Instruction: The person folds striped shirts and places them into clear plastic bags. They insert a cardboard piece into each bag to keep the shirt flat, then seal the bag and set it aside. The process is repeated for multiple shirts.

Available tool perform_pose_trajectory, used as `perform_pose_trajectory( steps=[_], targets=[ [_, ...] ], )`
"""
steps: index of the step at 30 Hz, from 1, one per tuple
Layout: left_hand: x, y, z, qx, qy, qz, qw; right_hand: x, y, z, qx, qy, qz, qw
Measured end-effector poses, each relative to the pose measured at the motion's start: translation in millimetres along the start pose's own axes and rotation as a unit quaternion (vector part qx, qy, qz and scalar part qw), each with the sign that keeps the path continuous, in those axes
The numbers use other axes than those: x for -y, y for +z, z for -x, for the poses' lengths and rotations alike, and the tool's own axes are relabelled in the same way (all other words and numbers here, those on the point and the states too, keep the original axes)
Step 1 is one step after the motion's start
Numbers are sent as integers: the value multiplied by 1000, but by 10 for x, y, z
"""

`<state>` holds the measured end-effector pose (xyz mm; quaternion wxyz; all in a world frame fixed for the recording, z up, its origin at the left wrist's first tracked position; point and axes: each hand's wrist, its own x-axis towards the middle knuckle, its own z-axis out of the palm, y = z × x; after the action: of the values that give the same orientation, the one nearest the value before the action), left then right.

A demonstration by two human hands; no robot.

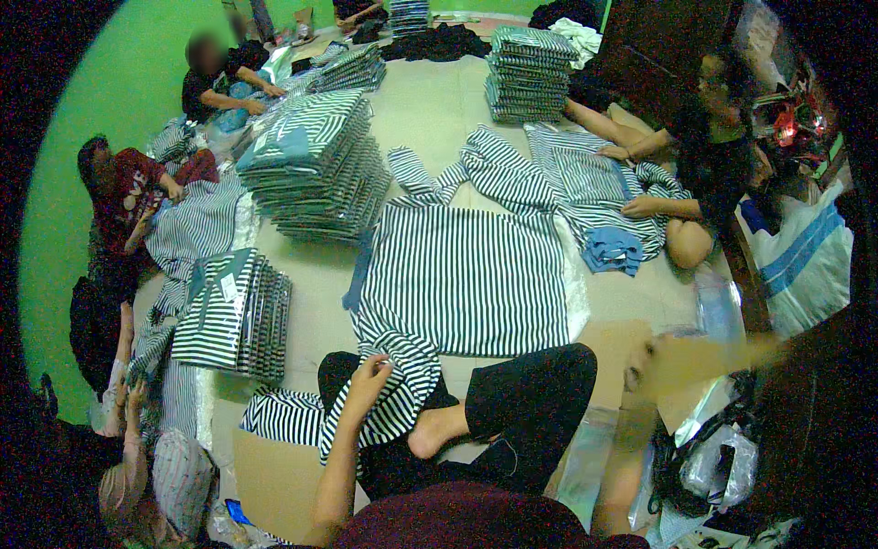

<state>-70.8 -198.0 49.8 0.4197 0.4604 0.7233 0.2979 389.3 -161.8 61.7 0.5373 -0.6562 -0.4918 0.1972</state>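
A black-and-white striped shirt (466, 274) lies spread on the floor before me, its blue-grey edging on the left side. One sleeve (402, 416) runs across my lap. Over that sleeve is my left hand (368, 377), its fingers pinched together; a small whitish bit shows at the fingertips, too small to name. Off to the right, my right hand (634, 371) is blurred by motion and grips the end of a tan cardboard sheet (713, 364), held out to the right. Another cardboard piece (608, 352) lies on the floor beside my right knee.
Stacks of folded, bagged striped shirts stand at left (233, 311), further back (315, 174) and at far right (530, 73). A person (718, 137) at right handles a striped shirt. Others sit along the left wall. A white sack (805, 265) and plastic-wrapped items (718, 467) are at right.
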Motion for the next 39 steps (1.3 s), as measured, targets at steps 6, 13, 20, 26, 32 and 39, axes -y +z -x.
perform_pose_trajectory(
  steps=[6, 13, 20, 26, 32, 39],
  targets=[
    [302, 520, -369, 14, 19, -278, 960, 160, 221, 168, 75, 47, -76, 993],
    [263, 571, -342, -88, 78, -254, 960, 89, 271, -34, 146, 61, -22, 987],
    [161, 100, -176, -166, -3, -343, 925, 287, -61, -21, -1, 33, -99, 994],
    [300, 130, -856, -158, 8, -405, 900, 354, 416, -108, 212, 29, -7, 977],
    [652, 305, -1201, -143, -96, -389, 905, 367, 339, -125, 159, 42, -21, 986],
    [865, -157, -1152, -138, -49, -175, 974, 362, 506, -120, 182, 52, -4, 982]
  ],
)
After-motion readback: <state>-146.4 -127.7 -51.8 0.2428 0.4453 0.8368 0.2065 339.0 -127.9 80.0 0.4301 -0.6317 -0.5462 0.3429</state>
